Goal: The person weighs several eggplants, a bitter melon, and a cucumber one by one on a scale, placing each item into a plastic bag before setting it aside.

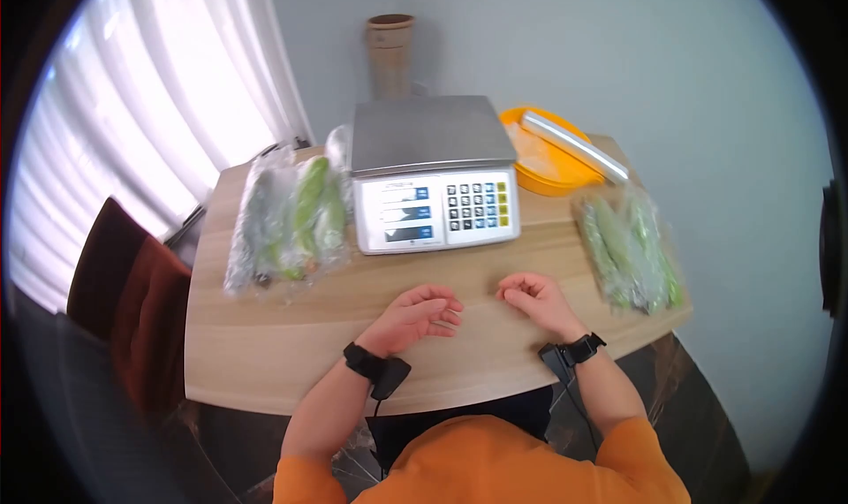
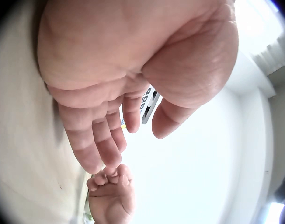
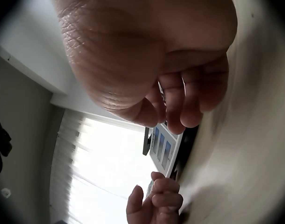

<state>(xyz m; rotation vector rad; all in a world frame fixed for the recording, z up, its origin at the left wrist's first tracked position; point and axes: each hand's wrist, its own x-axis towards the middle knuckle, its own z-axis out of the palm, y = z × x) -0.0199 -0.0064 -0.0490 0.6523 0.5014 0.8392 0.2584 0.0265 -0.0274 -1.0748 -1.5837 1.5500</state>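
My left hand (image 1: 413, 317) rests at the front of the table, palm turned inward, its fingers loosely bent around nothing. Facing it, my right hand (image 1: 539, 303) lies with fingers loosely curled and holds nothing either. A gap separates the two hands in the head view. Just beyond them stands a white price scale (image 1: 439, 212) with a grey metal platform (image 1: 433, 133), a keypad and small displays. In the left wrist view the fingers (image 2: 105, 135) hang relaxed beside the tabletop. The right wrist view shows similarly bent fingers (image 3: 191, 102), with the scale behind them.
Plastic bags of long green vegetables lie left (image 1: 305, 212) and right (image 1: 623, 248) of the scale on the wooden table (image 1: 265, 354). An orange basin (image 1: 552, 186) holds a roll of clear wrap (image 1: 574, 144) at the back right. A dark red chair (image 1: 146, 301) stands left.
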